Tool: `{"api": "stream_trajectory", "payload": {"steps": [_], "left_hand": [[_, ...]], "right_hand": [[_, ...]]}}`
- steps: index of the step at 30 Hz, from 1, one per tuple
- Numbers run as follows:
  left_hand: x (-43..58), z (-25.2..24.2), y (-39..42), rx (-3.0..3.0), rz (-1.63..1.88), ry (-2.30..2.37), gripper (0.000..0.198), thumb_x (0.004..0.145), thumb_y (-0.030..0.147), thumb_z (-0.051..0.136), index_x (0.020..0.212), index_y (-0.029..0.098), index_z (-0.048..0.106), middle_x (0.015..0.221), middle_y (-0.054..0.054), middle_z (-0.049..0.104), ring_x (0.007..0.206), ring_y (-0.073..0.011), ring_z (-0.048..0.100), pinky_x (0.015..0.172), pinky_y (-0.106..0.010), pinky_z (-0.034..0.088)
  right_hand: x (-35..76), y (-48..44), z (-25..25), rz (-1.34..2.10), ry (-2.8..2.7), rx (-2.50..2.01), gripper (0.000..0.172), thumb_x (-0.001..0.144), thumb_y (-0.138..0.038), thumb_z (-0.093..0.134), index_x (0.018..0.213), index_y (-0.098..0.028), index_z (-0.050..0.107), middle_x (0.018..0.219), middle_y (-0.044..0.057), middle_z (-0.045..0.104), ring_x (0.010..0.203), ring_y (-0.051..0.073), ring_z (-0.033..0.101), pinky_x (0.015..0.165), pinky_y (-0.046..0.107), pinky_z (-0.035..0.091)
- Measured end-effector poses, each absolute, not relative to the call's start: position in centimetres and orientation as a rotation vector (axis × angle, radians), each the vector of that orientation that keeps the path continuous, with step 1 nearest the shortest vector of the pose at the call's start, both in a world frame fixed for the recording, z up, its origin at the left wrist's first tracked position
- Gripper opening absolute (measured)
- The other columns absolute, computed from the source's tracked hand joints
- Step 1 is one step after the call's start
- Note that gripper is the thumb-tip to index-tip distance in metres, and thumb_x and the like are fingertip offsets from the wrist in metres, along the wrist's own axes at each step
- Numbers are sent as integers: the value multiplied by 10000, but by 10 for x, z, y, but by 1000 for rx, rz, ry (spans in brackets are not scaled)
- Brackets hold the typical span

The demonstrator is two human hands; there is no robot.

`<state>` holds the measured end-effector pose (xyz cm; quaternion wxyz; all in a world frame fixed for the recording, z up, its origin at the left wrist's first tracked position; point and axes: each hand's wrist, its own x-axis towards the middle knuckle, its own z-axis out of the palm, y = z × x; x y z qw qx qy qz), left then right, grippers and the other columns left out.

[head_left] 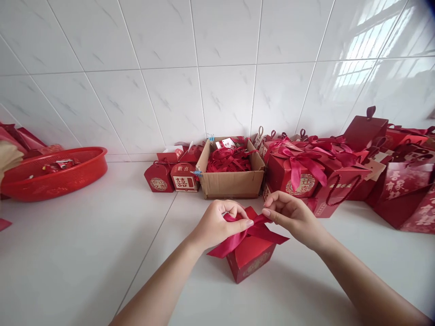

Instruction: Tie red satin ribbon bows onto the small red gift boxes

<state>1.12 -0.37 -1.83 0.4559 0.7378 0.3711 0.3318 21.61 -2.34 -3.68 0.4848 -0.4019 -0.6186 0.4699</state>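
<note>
Red gift box (253,260) is set on the white worktop (102,262), lower centre of view, one corner turned toward the camera; smooth folded card, sloped top, gold-toned print on the front face. Wide magenta satin ribbon (226,246) is gathered on top, glossy, ends splayed to both sides. Ribbon is pinched by both hands: left hand (212,224) clamped thumb-to-fingers near the middle, right hand (294,219) clamped thumb-to-finger on the other side. Directly behind, a corrugated carton (234,185) is filled with tangled ribbons (227,162). Two small printed boxes (185,179) are parked at its left side. Right side is crowded by bow-topped boxes (295,174) and a rope-handled paper bag (335,194), near the right hand. Red plastic basket (68,184) is placed far left. Rear edge is bounded by glossy marbled tiles (224,36). Room for sideways movement is given on the left, where worktop stretches between left forearm and basket.
</note>
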Motion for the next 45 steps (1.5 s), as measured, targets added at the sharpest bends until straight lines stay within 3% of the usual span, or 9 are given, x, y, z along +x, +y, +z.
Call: {"api": "stream_trajectory", "payload": {"steps": [9,14,17,24,30,37,45], "left_hand": [[8,-19,0,1839,762,874,601,641,248,742,559,197,149,836,-40,678,955,-215,598,756,-305,445],[12,-20,-2,1769,806,891,541,770,344,627,541,202,158,667,-26,621,897,-209,615,727,-309,447],[15,-23,-4,1770,875,951,550,749,307,648,551,202,146,686,-29,644,928,-221,623,712,-301,447],[12,-24,-3,1839,823,922,588,680,229,711,559,207,136,708,-45,713,1093,-250,579,843,-347,436],[9,-21,-2,1889,765,911,604,618,222,757,530,208,159,597,-13,607,1073,-272,596,792,-343,460],[12,-21,-2,1759,839,968,533,747,358,663,532,208,198,696,-45,676,1007,-247,623,767,-331,473],[14,-23,-3,1875,829,956,596,695,295,711,530,211,144,677,-46,717,1042,-245,606,835,-341,460]], "right_hand": [[221,-20,-35,1064,-1536,-984,298,784,-439,672,816,-176,537,635,-27,508,545,83,439,484,217,372],[221,-21,-36,1031,-1569,-1003,294,805,-451,646,816,-174,549,662,-7,527,564,95,468,492,225,409],[222,-21,-36,1018,-1595,-987,272,822,-435,633,825,-175,553,696,2,545,579,95,472,501,223,411],[224,-19,-39,952,-1611,-981,256,838,-424,615,833,-176,550,691,3,533,581,101,464,491,225,398],[227,-17,-39,927,-1590,-991,258,831,-424,626,825,-179,544,703,9,538,579,102,460,487,225,383],[229,-17,-43,971,-1649,-921,214,878,-402,570,869,-189,553,703,-6,503,579,99,424,501,226,371],[229,-15,-50,803,-1590,-876,138,872,-336,593,866,-199,586,724,15,557,641,126,504,550,246,414]]}}
